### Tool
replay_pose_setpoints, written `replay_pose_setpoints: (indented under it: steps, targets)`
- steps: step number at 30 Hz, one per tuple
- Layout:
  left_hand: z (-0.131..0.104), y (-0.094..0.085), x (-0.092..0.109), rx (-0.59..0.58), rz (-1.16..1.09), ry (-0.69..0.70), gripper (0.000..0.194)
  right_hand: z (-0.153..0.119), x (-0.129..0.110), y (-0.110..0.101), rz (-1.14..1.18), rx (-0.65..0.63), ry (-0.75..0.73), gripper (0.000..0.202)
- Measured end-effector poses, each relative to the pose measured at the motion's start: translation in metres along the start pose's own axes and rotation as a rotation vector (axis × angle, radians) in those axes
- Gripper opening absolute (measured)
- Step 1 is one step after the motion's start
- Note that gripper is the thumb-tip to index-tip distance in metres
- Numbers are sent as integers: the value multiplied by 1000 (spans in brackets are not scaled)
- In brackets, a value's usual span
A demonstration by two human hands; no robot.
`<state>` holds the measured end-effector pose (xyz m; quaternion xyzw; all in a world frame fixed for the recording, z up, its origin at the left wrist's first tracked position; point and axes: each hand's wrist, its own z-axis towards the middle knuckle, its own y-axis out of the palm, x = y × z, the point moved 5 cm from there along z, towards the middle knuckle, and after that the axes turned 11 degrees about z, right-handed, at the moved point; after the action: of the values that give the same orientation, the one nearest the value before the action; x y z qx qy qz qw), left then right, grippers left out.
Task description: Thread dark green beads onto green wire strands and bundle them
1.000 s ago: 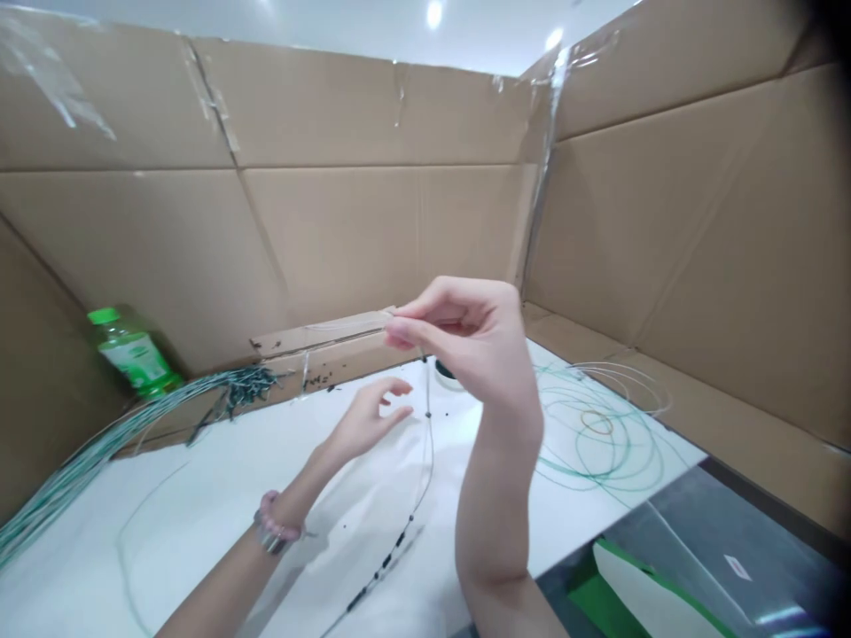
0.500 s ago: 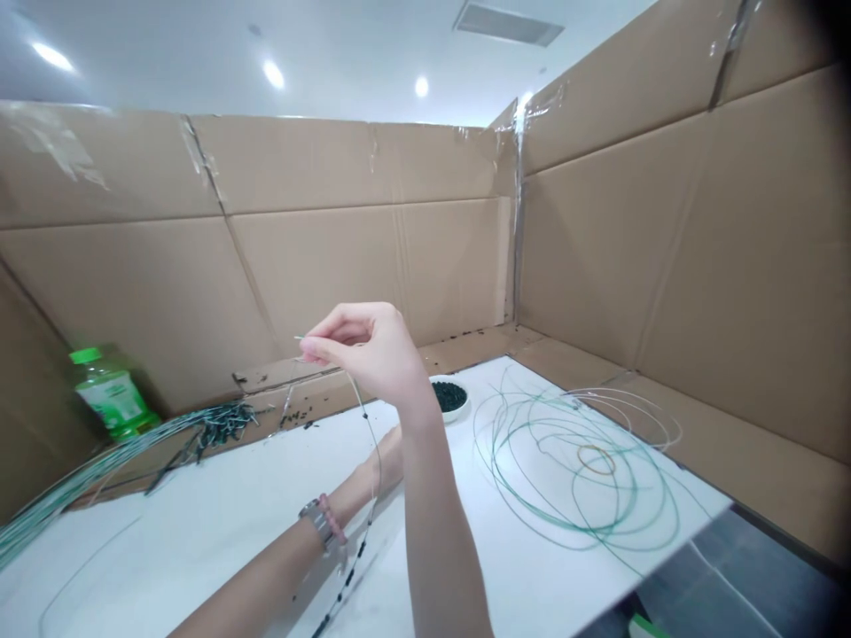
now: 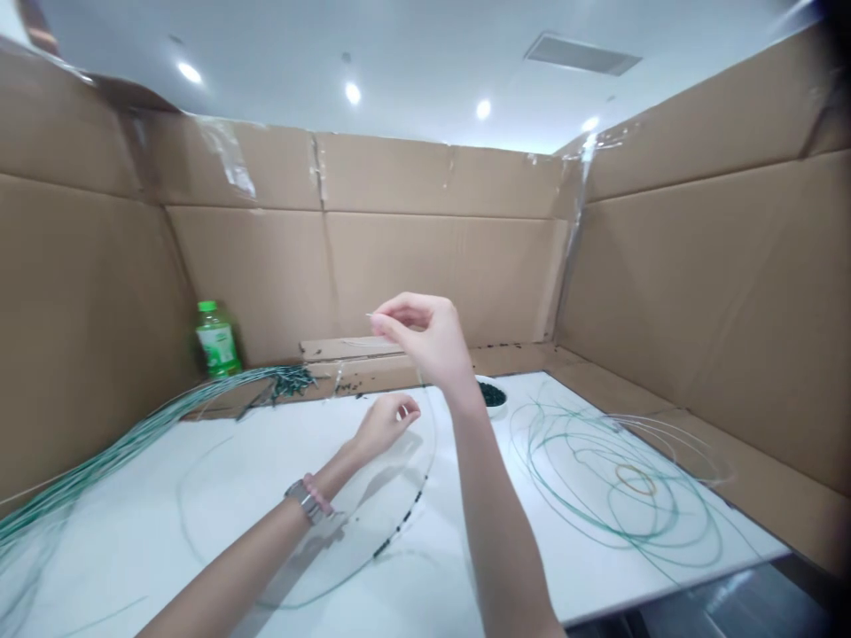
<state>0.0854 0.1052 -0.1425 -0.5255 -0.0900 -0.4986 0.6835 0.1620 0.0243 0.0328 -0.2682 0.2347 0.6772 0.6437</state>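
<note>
My right hand (image 3: 425, 337) is raised in the middle, thumb and fingers pinched on the end of a thin pale wire. From there the beaded wire (image 3: 397, 532) hangs in a long curve to the white table top (image 3: 219, 523), with small black beads strung along its lower part. My left hand (image 3: 386, 425) is held lower and to the left, thumb and fingertips together; anything between them is too small to make out. Partly hidden behind my right forearm, a white bowl (image 3: 500, 408) holds dark beads (image 3: 492, 393).
Loose coils of green wire (image 3: 598, 496) lie on the right, with a yellowish ring (image 3: 636, 479) among them. A bundle of green wires (image 3: 139, 430) runs along the left. Behind it stands a green-capped bottle (image 3: 217, 341). Cardboard walls (image 3: 399, 257) enclose the table.
The view has turned left, so the scene sits further right. My left hand has come out from behind my right forearm. The right hand keeps its pinch and the beaded wire swings wider.
</note>
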Motion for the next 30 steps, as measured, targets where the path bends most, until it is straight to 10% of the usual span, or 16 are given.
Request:
replay_pose_setpoints:
  steps: [4, 8, 17, 30]
  targets:
    - [-41, -66, -24, 192, -166, -149, 24, -8, 15, 19, -78, 32, -6, 10]
    - [-81, -96, -47, 373, -366, -279, 30, -40, 48, 46, -132, -40, 29, 9]
    - [-103, -69, -50, 287, -775, -364, 33, -123, 105, 56, -177, -92, 179, 8]
    - [-121, -47, -39, 137, -936, -479, 21, -144, 112, 57, 41, -37, 379, 6]
